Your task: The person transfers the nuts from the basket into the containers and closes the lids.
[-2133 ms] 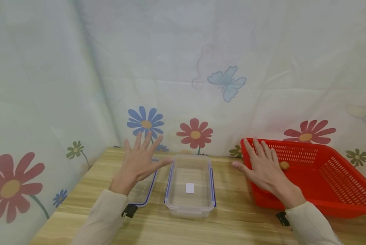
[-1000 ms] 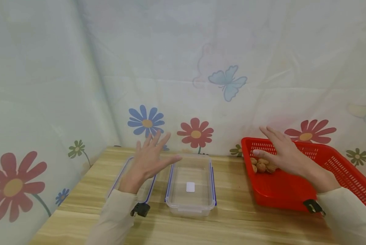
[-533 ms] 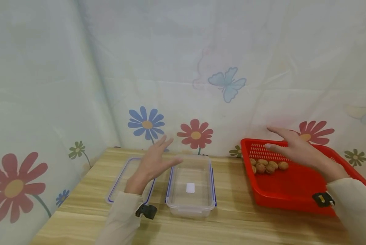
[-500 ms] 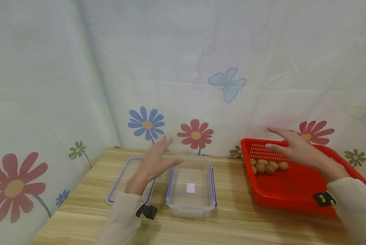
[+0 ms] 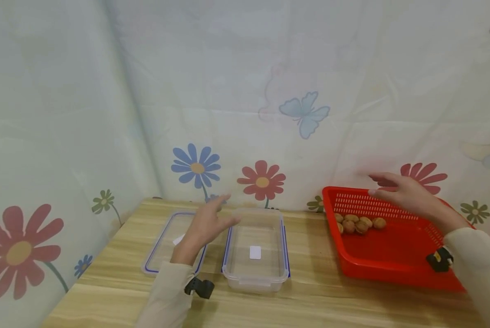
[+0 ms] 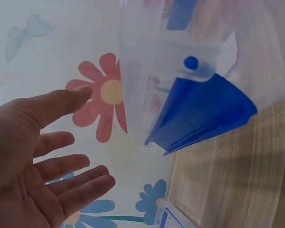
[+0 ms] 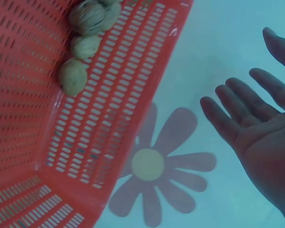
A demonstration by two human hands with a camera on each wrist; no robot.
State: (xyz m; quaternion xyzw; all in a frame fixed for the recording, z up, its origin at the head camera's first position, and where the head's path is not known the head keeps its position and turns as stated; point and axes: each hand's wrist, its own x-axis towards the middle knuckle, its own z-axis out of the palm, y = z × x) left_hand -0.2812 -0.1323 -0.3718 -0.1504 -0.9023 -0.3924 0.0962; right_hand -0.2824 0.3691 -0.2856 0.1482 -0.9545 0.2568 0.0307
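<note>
My left hand point(image 5: 203, 228) hovers between a flat clear lid point(image 5: 158, 255) with a blue seal and a clear plastic food container point(image 5: 255, 273). In the left wrist view its fingers are relaxed and hold nothing, and a blue side latch point(image 6: 204, 109) of the container hangs beside them. My right hand point(image 5: 413, 196) is over the back of a red plastic basket point(image 5: 384, 266), apart from it. Its fingers are spread loosely in the right wrist view, with nothing in them. Several walnuts point(image 5: 349, 226) lie grouped in the basket's back left corner.
All of these stand on a wood-grain table point(image 5: 310, 296). Right behind it hangs a pale curtain point(image 5: 236, 68) printed with flowers and a butterfly, which also runs along the left side. A white label point(image 5: 255, 252) shows in the container.
My right hand has drawn back to the right over the basket, uncovering the walnuts. The left hand has shifted slightly right and turned, showing more of the lid.
</note>
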